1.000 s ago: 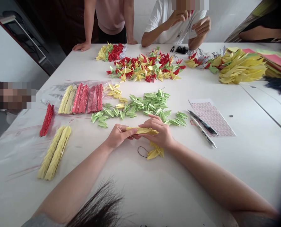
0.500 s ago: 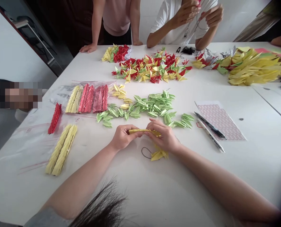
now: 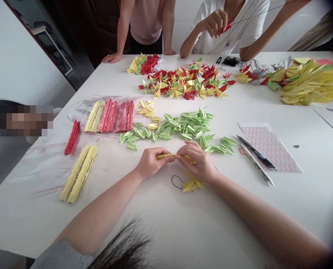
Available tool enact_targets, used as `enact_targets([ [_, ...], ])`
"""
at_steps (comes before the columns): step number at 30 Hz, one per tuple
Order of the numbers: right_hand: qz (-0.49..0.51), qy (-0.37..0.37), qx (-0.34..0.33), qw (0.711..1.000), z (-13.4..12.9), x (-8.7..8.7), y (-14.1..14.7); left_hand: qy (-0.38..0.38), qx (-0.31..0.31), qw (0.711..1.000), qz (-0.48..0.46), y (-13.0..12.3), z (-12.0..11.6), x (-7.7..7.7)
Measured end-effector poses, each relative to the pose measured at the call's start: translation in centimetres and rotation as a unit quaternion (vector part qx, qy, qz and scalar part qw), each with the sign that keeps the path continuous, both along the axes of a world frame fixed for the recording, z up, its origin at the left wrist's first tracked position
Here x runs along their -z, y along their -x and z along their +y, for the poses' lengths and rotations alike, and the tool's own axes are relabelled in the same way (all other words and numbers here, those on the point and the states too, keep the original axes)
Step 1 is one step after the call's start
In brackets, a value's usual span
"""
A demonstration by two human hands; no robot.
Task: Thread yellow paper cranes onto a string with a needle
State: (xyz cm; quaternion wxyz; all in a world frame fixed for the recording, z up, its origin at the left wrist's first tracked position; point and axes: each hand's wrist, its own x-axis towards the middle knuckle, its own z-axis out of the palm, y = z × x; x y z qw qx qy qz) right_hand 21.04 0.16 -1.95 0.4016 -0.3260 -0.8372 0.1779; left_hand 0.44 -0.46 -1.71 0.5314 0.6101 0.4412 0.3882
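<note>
A thin folded yellow paper strip (image 3: 165, 156) is held level above the white table (image 3: 144, 228). My left hand (image 3: 152, 162) pinches its left end, and my right hand (image 3: 196, 158) grips its right part, thumbs nearly meeting. Below my right hand, yellow paper pieces (image 3: 193, 185) with a looped dark cord (image 3: 177, 182) lie on the table. Just beyond my hands spreads a pile of green folded paper leaves (image 3: 191, 123). Two yellow braided strips (image 3: 79, 173) lie at the left, near a red one (image 3: 72, 137).
Bagged yellow and red strips (image 3: 110, 116) lie at the left. Colourful paper cranes (image 3: 189, 80) and yellow bundles (image 3: 312, 84) are farther back. Pens (image 3: 256, 153) rest by a label sheet (image 3: 270, 145) at right. Two people stand or sit across the table; another is at left.
The view has shifted slightly, so the table's contents appear farther right. My hands keep their hold on the yellow strip. The person in white has spread both hands apart, stretching a cord.
</note>
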Motion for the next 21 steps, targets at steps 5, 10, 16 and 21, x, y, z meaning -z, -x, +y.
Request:
enact_targets([
  [5, -0.044, -0.002, 0.023, 0.999, 0.2, -0.8, -0.6, 0.038, -0.027, 0.999, -0.029, 0.2, 0.3, -0.3],
  [10, -0.101, -0.016, 0.027, 0.994, 0.7, -0.9, -1.2, 0.059, -0.061, 0.995, -0.053, 0.5, 0.6, -0.5],
  [16, -0.235, 0.028, 0.034, 0.971, 0.7, -1.7, -1.6, 0.044, -0.099, 0.992, -0.071, 0.9, 0.7, -0.4],
  [21, -0.321, 0.084, 0.060, 0.941, 0.7, -2.7, -2.4, 0.008, -0.119, 0.991, -0.062, 1.4, 1.1, -0.4],
])
